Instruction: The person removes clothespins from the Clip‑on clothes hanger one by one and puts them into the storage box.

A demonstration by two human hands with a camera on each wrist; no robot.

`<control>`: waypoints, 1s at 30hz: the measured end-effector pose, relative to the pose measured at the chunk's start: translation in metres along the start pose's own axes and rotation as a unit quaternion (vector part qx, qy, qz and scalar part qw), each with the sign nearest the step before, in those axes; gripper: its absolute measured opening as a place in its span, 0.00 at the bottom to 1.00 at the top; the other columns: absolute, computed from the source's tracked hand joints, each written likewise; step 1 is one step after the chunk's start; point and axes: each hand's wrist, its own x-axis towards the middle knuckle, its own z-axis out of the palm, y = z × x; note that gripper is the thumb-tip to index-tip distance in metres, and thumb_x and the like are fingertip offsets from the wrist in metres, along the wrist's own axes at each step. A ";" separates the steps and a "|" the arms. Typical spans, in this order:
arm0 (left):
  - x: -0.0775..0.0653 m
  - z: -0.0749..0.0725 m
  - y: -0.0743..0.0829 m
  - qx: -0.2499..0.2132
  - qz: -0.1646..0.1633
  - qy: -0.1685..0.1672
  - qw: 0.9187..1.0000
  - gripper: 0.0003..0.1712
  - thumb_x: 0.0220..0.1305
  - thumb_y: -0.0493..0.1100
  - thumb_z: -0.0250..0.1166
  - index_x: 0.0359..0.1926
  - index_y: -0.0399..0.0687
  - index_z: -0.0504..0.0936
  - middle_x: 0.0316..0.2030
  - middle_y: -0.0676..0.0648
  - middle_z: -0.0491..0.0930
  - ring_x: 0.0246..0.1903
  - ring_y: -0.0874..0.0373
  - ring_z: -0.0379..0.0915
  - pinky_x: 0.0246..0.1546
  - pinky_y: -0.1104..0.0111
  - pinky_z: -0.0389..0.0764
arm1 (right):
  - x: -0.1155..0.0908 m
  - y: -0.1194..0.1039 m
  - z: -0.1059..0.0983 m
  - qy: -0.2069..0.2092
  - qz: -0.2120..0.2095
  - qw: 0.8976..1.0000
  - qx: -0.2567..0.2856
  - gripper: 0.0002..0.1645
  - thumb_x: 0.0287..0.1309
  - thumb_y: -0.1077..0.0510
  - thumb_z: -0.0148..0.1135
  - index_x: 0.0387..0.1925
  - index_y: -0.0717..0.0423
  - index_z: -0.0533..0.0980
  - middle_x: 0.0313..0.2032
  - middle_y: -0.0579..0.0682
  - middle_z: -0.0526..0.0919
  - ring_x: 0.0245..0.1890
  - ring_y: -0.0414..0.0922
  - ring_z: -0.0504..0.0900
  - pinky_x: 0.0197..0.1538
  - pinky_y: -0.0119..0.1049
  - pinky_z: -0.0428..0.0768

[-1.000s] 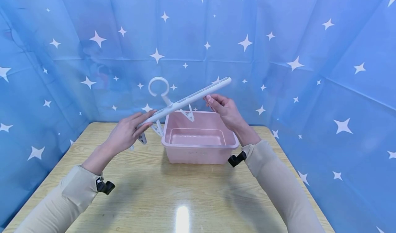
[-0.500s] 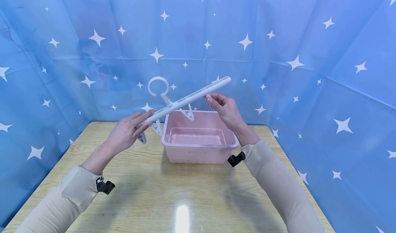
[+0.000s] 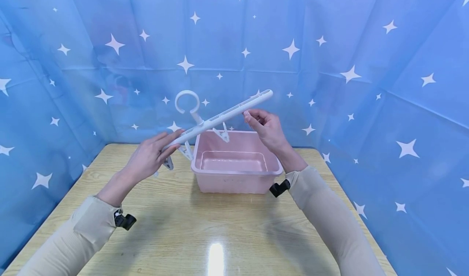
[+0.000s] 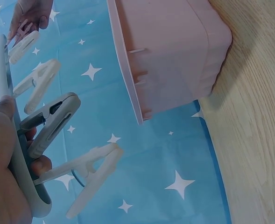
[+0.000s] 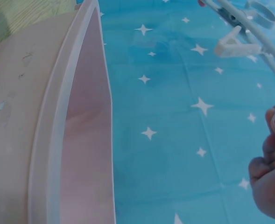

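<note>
White hanger [image 3: 220,119], pinched at its left end by your left hand [image 3: 148,156]
Your right hand [image 3: 270,132] pinches a pinkish clip [image 4: 23,30]; the tub's [image 3: 209,184] near-side marks [image 3: 233,181] are unreadable.

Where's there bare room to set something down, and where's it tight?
Widest: the table in front of the pink bin, between the sleeves. The bin's visible floor is bare too. Crowded: the air by its left end, where left hand, hanger and clips bunch; right hand nears the hanger's raised end.
</note>
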 end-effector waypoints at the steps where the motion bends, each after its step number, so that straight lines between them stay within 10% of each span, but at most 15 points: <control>1: 0.000 0.000 0.000 -0.001 -0.001 -0.001 1.000 0.29 0.72 0.43 0.61 0.72 0.59 0.70 0.40 0.49 0.80 0.22 0.64 0.70 0.28 0.65 0.72 | 0.000 0.000 0.000 0.002 -0.003 1.000 -0.005 0.18 0.66 0.52 0.64 0.48 0.61 0.83 0.32 0.49 0.84 0.27 0.37 0.72 0.31 0.28 0.70; 30: -0.001 0.001 0.000 -0.001 -0.014 -0.013 1.000 0.28 0.72 0.44 0.61 0.71 0.58 0.70 0.35 0.52 0.76 0.21 0.65 0.66 0.28 0.66 0.70 | -0.004 -0.024 0.004 0.042 -0.018 0.998 -0.032 0.11 0.62 0.64 0.67 0.40 0.71 0.80 0.27 0.41 0.71 0.25 0.39 0.64 0.29 0.25 0.62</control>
